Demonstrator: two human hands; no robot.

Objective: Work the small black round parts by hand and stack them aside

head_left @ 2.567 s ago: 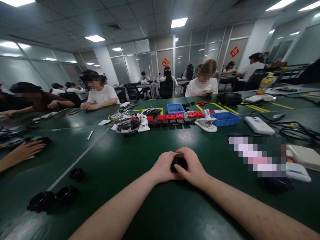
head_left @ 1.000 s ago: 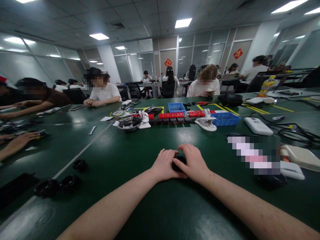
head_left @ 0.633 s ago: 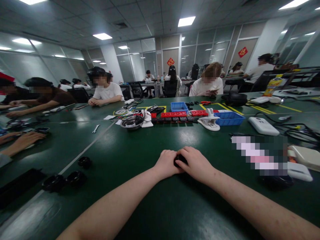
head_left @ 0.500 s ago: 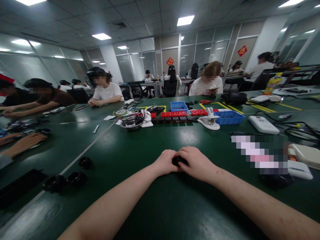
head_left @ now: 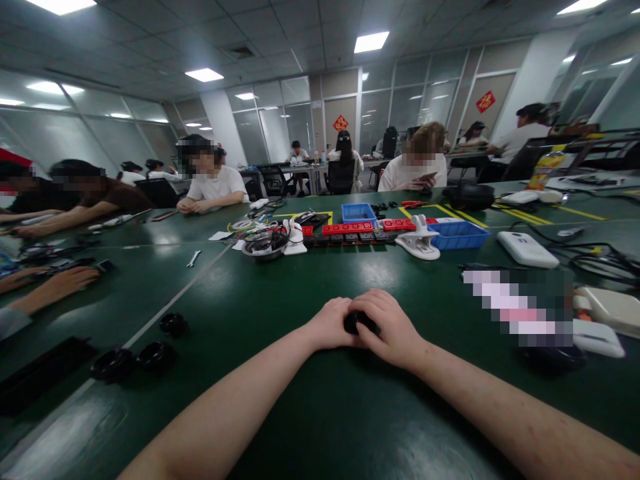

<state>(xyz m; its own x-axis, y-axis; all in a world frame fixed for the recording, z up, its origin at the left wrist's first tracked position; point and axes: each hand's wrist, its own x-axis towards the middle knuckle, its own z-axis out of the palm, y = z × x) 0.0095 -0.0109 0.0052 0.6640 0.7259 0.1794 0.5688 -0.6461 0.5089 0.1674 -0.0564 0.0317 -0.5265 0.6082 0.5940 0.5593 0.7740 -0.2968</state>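
Both hands meet in front of me, low over the green table, wrapped around a small black rounded part (head_left: 356, 323). My left hand (head_left: 331, 323) closes on it from the left. My right hand (head_left: 389, 325) curls over it from the right, thumb along its near side. Most of the part lies hidden by the fingers, so its exact kind cannot be made out. To the left stand three glossy black ring-shaped pieces: one small (head_left: 173, 324), one in the middle (head_left: 157, 358) and a larger one (head_left: 112, 365). A black tray-like strip (head_left: 43, 373) lies beyond them at far left.
Across the table are a metal bowl of cables (head_left: 265, 247), red power strips (head_left: 350, 228), a white clip stand (head_left: 420, 241) and a blue bin (head_left: 460, 236). A wrench (head_left: 194, 259) lies left. White devices (head_left: 527, 249) and cables are at right. Another person's hand (head_left: 65, 287) rests at left.
My right hand has turned slightly around the black part, and its thumb now sits lower, showing a little more of the part. My left hand keeps its hold.
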